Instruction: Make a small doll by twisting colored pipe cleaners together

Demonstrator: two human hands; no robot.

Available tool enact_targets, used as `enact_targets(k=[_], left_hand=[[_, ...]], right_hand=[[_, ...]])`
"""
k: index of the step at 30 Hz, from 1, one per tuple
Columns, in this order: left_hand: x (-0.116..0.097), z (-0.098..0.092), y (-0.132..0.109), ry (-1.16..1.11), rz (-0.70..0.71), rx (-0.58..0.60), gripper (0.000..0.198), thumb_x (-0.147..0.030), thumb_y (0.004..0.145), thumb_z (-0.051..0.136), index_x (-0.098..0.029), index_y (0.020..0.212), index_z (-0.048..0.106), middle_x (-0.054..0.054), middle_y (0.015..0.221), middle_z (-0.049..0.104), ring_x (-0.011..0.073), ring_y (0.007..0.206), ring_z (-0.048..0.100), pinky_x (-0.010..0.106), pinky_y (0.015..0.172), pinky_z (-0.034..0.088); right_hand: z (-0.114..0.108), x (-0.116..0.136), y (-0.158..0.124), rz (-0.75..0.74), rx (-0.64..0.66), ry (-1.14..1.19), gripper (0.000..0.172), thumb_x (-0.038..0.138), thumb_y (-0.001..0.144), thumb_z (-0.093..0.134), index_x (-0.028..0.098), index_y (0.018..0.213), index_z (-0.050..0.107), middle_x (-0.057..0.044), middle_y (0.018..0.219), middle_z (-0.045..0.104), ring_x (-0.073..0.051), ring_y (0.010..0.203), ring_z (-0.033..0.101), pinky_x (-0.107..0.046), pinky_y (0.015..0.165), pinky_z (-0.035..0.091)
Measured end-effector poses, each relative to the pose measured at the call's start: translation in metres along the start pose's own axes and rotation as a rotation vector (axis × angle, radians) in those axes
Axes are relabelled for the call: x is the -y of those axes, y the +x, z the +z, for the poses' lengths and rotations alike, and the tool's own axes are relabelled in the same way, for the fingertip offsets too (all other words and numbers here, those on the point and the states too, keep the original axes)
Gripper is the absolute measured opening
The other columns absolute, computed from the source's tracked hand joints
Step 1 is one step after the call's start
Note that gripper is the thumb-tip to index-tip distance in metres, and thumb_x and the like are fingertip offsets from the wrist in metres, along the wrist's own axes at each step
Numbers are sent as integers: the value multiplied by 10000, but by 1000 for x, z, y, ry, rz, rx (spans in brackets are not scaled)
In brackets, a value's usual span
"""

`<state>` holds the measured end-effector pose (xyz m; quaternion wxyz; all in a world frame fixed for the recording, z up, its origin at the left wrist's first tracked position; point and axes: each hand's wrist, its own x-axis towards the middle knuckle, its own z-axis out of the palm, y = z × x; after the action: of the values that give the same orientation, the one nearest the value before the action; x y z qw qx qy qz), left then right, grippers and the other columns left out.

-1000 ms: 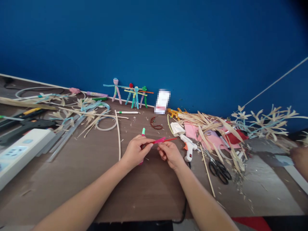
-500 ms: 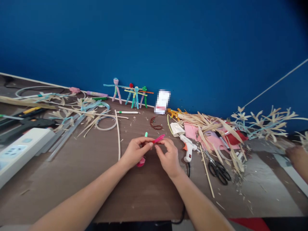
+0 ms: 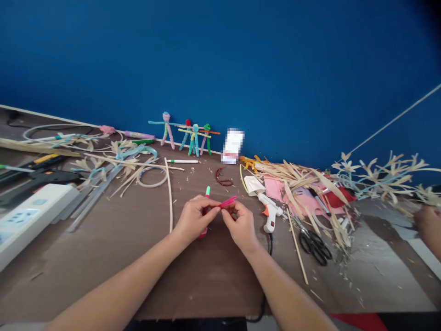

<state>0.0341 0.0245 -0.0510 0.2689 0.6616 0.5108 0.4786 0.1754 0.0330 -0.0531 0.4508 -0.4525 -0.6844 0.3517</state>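
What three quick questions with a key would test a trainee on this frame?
1. What colour is the thin strip pinched between the left hand and the right hand?
2. True or false: the black-handled scissors lie to the right of the white glue gun in this view.
3. What stands at the table's back edge, against the blue wall? A) pipe-cleaner figures B) glass bottles C) candles

Key: 1 pink; 2 true; 3 A.

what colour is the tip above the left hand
The tip is mint green, best seen in the head view.
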Motion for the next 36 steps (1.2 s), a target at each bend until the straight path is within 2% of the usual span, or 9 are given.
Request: enact_targets(k=[6,11,15,20,23,26,30,33,36], left_hand=[[1,-1,1,102,58,-9,140,-227,732,545,-192,792,666,11,625,607,135,624,493,262,624,395],[0,-1,0,176,71,-30,118,-214,728,543,-198,759,656,3,626,614,140,641,500,275,656,380],[-2,-2,0,330,91,-29,129,-208,728,528,-213,741,656,3,618,614,159,677,513,286,654,349],[1,-5,0,489,117,-24,146,-218,734,509,-222,745,654,6,653,631,164,683,514,299,661,307],[3,-5,0,555,168,11,152,-226,746,498,-215,736,650,16,648,634,173,685,507,312,656,284],[1,-6,0,596,253,94,157,-207,754,487,-210,733,642,23,635,624,182,689,494,329,662,267],[-3,-10,2,556,359,201,171,-203,771,476,-200,703,633,29,621,603,177,697,468,346,704,266],[-5,-13,3,456,396,252,169,-215,787,473,-218,746,638,18,669,623,170,734,469,352,754,269],[-5,-13,4,297,383,274,139,-231,779,499,-224,774,638,4,689,628,154,746,483,334,786,292]], right_hand=[[3,1,-1,18,8,-16,58,186,713,515,154,755,539,19,615,534,-93,534,473,-195,509,403],[3,1,-2,20,43,-18,87,201,726,499,152,782,546,-2,662,569,-101,562,506,-205,538,423],[2,-2,-3,29,98,-145,95,181,725,487,162,801,540,-10,694,582,-112,590,522,-211,554,422],[-2,4,-6,-128,139,-477,100,138,715,484,178,770,557,-16,706,575,-131,628,514,-235,598,390],[-7,11,-6,-246,153,-548,128,155,767,452,175,796,575,-43,760,581,-149,702,521,-259,668,385],[-13,13,-3,-286,124,-542,145,187,795,447,179,801,591,-56,778,575,-166,753,518,-286,714,381],[-22,2,6,-112,101,-304,91,209,754,516,181,774,600,-39,763,571,-146,703,522,-261,645,404],[-30,-11,14,131,200,-19,87,234,696,584,164,747,594,-4,660,569,-108,565,501,-222,530,389],[-34,-17,19,293,345,228,128,268,663,617,151,705,587,30,568,537,-69,449,438,-194,450,344]])
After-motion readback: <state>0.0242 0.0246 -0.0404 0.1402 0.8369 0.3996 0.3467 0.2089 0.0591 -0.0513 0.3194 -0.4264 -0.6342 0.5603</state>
